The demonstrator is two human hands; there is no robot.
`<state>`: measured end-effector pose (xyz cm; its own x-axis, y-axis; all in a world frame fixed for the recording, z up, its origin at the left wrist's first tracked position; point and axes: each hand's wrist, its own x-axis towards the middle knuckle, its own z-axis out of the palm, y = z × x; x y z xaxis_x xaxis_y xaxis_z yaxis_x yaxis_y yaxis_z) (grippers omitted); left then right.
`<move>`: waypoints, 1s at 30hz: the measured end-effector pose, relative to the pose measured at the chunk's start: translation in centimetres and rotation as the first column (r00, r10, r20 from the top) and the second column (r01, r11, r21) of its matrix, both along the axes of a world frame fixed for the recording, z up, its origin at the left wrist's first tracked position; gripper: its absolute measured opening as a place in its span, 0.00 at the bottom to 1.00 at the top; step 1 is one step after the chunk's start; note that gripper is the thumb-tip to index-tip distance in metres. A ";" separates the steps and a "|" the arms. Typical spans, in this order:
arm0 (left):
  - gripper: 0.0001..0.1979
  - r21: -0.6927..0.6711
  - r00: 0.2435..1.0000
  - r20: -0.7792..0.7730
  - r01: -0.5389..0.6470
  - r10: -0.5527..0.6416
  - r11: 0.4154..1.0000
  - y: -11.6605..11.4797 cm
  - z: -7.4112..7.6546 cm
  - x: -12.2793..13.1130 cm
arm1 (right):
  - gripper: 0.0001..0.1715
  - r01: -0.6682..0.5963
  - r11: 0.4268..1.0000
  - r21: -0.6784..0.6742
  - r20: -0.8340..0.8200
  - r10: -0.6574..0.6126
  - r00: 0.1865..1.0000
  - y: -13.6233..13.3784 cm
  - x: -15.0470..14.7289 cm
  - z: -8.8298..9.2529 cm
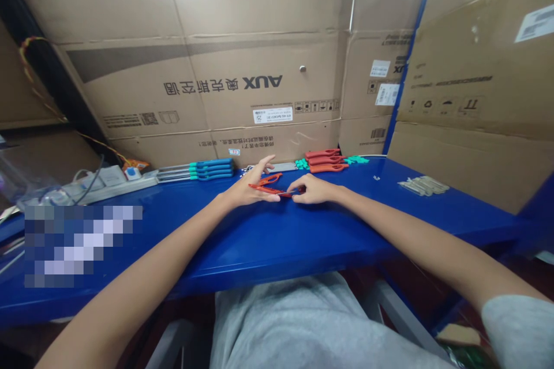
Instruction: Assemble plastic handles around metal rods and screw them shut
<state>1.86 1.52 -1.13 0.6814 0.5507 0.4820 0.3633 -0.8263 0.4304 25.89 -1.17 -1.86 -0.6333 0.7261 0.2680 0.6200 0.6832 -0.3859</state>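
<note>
An orange plastic handle (259, 188) lies across the palm of my left hand (251, 185), its near end by my thumb. The fingers of that hand reach up and apart, while the thumb rests along the handle. My right hand (315, 189) is closed in a pinch at the handle's right end, where a thin metallic piece (295, 191) shows at the fingertips. Its exact kind is too small to tell. Just behind my left hand is another orange handle (272, 179) with an opening in it.
Red and orange handles (326, 160) are stacked at the back, with teal pieces (357, 159) beside them. Blue-handled tools (212, 169) lie left, near a white power strip (116, 184). Pale pieces (424, 185) lie right. Cardboard (216, 121) walls the blue table (277, 242).
</note>
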 end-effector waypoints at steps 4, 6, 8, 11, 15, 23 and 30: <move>0.55 0.006 0.998 -0.035 -0.046 0.046 0.999 0.3 0.3 -0.4 | 0.15 0.016 0.999 -0.044 0.032 -0.015 0.999 0.4 0.3 0.2; 0.55 0.017 0.997 -0.039 -0.068 0.069 0.998 0.5 0.4 -0.7 | 0.14 0.051 0.996 -0.067 0.042 -0.048 0.998 0.6 0.6 0.3; 0.53 0.025 0.994 -0.035 -0.107 0.107 0.994 0.7 0.5 -1.0 | 0.14 0.096 0.993 -0.073 0.053 -0.092 0.994 0.9 1.1 0.3; 0.43 0.040 0.982 -0.071 -0.172 0.175 0.984 0.8 0.5 -1.3 | 0.14 0.165 0.984 -0.059 0.073 -0.161 0.984 1.2 1.7 0.5; 0.24 0.083 0.950 -0.188 -0.237 0.249 0.968 1.0 0.4 -1.6 | 0.14 0.220 0.974 -0.044 0.088 -0.216 0.972 1.3 2.1 0.6; 0.16 0.134 0.882 -0.372 -0.258 0.290 0.957 2.0 -0.5 -1.6 | 0.14 0.185 0.981 -0.061 0.052 -0.182 0.982 1.1 1.6 0.2; 0.19 0.106 0.892 -0.392 -0.201 0.227 0.974 0.9 0.1 -0.6 | 0.12 0.139 0.987 -0.079 0.020 -0.138 0.990 1.4 1.4 -0.3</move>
<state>1.28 2.38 -1.05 0.6921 0.6835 0.2319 0.6648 -0.7288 0.1638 27.31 0.23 -2.11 -0.5288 0.8257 0.1965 0.7124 0.5577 -0.4261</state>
